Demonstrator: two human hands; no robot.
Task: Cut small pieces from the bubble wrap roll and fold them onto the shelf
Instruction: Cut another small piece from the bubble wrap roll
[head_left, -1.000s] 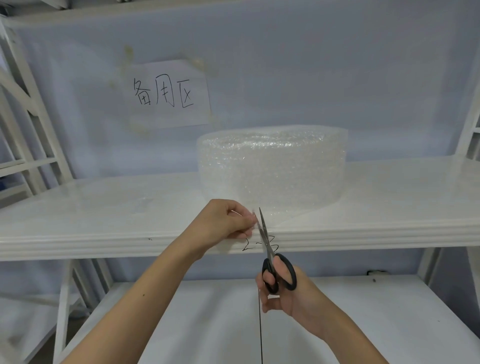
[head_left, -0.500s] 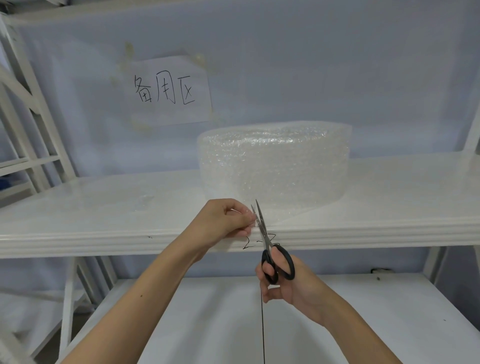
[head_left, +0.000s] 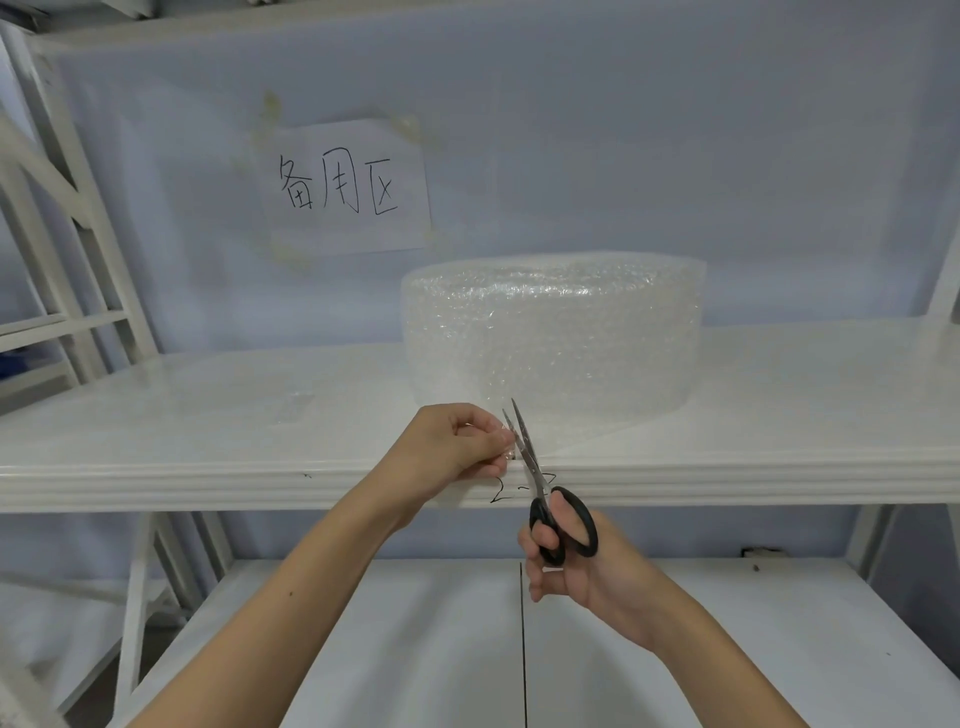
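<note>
— Bubble wrap roll (head_left: 553, 332) on the upper shelf (head_left: 156, 457); what am I looking at, from the left?

— First a taped paper sign (head_left: 345, 187) on the back wall, well left of and above the fingers. Then the left hand (head_left: 457, 447), fingers and thumb curled into a pinch on the loose end of the wrap (head_left: 582, 434), which trails off the roll to the shelf's front lip.

— Why pinch it there?

— To keep the film taut, I'd judge, so the blades bite instead of pushing it away. The scissors (head_left: 545, 493) stand just right of those fingertips, blades parted in a narrow V with the sheet's edge apparently between them.

— And the other hand?

— The right hand (head_left: 576, 566) grips the black handle loops from below the shelf edge, thumb through one loop, fingers wrapped on the other.

— The roll itself?

— Standing on end beyond both hands, just behind the blade tips, so the sheet feeds straight toward the cut.

— Anything stored away?

— The shelf holds only the roll that I can make out, plus a faint clear scrap far left of the pinch, too dim to identify. The lower shelf (head_left: 727, 649) beneath the wrists shows nothing lying on it.
</note>
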